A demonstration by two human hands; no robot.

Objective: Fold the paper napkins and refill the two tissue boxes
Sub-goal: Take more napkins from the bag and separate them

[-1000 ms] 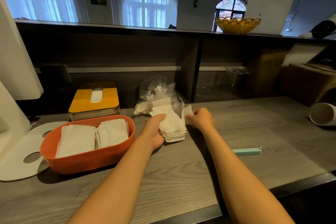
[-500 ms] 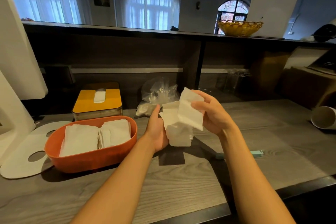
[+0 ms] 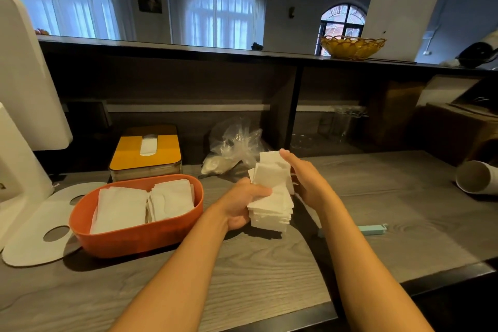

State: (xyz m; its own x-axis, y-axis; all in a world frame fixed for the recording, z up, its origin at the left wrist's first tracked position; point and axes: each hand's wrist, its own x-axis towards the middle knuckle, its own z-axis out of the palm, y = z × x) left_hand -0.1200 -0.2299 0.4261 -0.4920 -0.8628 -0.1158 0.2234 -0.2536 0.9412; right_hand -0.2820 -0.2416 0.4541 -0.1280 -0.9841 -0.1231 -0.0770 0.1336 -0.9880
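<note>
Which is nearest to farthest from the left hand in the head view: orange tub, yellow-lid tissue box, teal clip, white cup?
From the left hand:
1. Orange tub, just to its left.
2. Yellow-lid tissue box, behind the tub, and teal clip, off to the right: too close to call.
3. White cup, far right, on its side.

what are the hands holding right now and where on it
The left hand grips the stack of napkins along its left edge, thumb on top. The right hand holds the top napkin at its right edge.
</note>
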